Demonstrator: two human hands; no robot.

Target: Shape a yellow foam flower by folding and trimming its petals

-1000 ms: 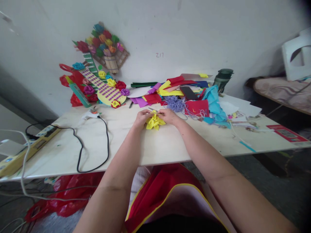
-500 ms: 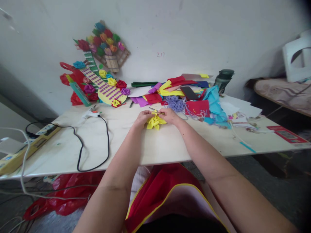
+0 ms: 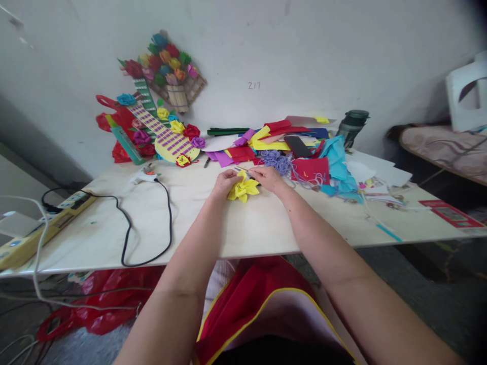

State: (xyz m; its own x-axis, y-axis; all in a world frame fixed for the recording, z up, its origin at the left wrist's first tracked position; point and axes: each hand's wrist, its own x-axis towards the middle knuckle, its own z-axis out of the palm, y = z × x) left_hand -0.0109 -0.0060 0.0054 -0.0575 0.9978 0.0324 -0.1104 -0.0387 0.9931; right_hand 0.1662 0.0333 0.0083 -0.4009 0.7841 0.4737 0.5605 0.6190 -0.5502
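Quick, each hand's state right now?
Left hand: closed, fingers pinching the yellow flower.
Right hand: closed, holding a thin tool, type unclear.

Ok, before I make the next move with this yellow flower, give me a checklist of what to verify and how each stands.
1. Flower steadied: ok, the fingers of the left hand are on the edge of the yellow flower.
2. Thin tool in hand: ok, at the fingers of the right hand.
3. Tool's tips apart or together: cannot tell, too small.
4. Black cord away from the flower: ok, looped left of the left forearm.
5. Space beyond the right hand uncluttered: not ok, purple yarn lies close by.
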